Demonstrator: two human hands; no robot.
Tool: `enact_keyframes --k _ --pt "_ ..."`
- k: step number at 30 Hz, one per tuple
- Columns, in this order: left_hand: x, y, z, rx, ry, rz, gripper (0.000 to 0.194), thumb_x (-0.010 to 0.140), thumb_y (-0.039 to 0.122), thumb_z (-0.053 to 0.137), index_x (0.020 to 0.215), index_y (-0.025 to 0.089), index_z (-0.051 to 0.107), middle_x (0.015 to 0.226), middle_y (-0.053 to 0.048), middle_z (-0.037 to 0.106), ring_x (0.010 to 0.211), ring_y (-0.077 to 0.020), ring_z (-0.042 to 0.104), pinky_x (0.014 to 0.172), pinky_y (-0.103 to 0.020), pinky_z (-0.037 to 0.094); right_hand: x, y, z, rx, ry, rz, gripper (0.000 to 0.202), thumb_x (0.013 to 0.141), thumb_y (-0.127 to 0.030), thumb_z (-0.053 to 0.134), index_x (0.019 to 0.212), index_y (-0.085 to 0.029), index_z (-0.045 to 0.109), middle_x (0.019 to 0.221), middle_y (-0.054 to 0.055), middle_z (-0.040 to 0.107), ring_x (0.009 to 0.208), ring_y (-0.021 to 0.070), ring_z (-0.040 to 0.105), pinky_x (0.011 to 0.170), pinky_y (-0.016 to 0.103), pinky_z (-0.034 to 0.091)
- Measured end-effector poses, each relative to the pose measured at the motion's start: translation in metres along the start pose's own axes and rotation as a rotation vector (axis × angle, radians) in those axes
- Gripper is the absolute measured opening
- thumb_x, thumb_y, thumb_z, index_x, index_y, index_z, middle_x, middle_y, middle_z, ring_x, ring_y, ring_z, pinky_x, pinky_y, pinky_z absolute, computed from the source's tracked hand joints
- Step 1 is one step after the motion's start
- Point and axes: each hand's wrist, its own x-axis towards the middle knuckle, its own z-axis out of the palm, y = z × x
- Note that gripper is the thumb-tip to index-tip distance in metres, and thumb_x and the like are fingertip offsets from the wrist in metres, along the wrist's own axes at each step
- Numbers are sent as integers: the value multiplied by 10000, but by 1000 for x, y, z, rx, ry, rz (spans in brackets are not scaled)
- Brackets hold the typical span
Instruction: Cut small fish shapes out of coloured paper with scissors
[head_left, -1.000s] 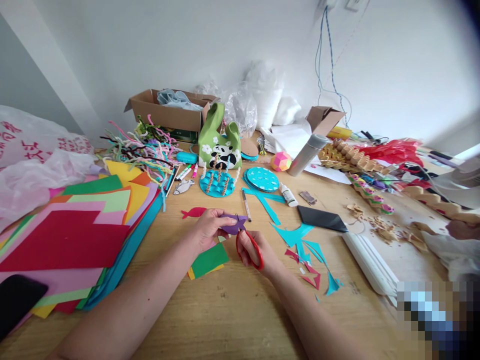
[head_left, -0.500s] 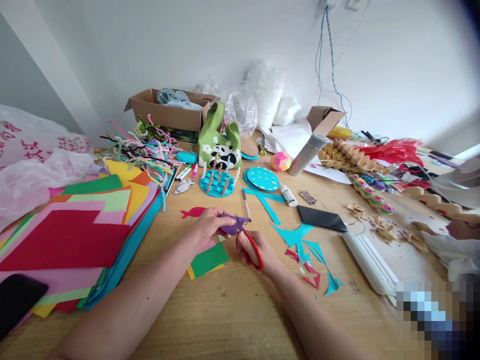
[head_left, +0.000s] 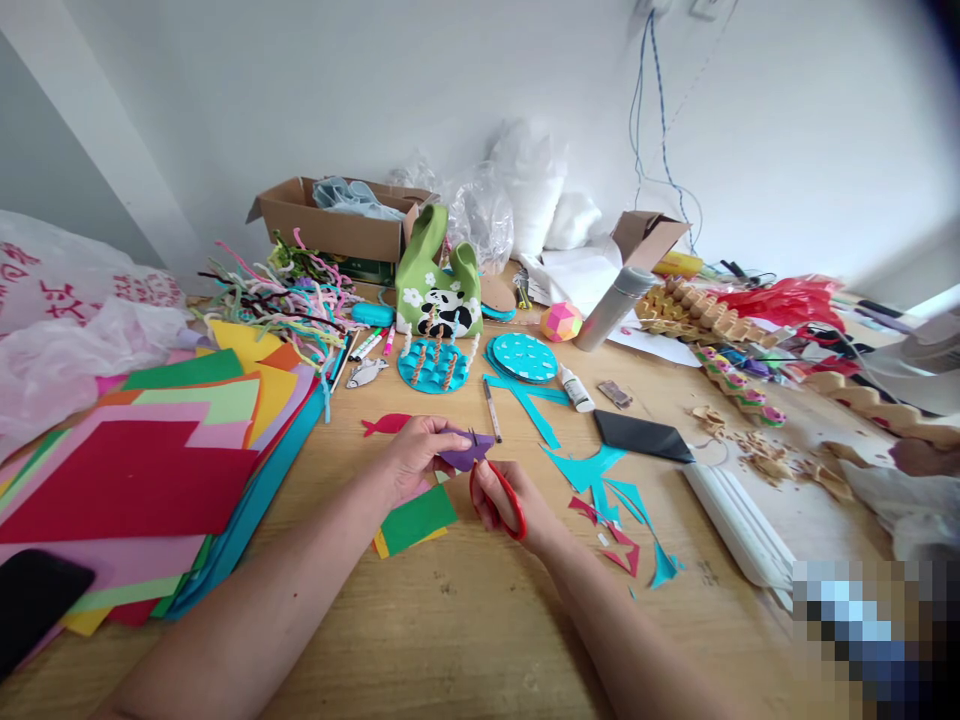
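Between the thumb and fingers of my left hand (head_left: 420,452) is a piece of purple paper (head_left: 463,456), raised over the table. My right hand (head_left: 510,500) is closed around the red handles of a pair of scissors (head_left: 516,505); their blades meet the purple piece at its right part. Below my left hand lie small green sheets (head_left: 416,522) with yellow under them. A red fish cutout (head_left: 386,424) rests just beyond my left wrist. Red scraps (head_left: 621,552) and blue scraps (head_left: 592,468) are scattered to the right of the scissors.
A stack of coloured sheets (head_left: 135,470) covers the left side. Farther back are a green panda bag (head_left: 442,285), blue discs (head_left: 525,357), a glue bottle (head_left: 576,390) and a pen (head_left: 492,410). A black object (head_left: 643,437) and a white power strip (head_left: 739,525) lie right.
The scissors have shifted very slightly against the purple paper, which has tilted a little. Both hands keep their hold and stay in nearly the same place.
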Motion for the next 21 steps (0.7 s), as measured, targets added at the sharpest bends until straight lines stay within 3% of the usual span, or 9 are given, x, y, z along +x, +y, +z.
enact_keyframes --k 21 --pt "2 -2 -3 3 2 6 302 527 200 806 774 137 643 784 -98 725 690 -190 670 602 -267 464 3 3 1 5 26 4 636 785 -790 432 555 -197 441 390 -21 471 355 74 359 377 211 254"
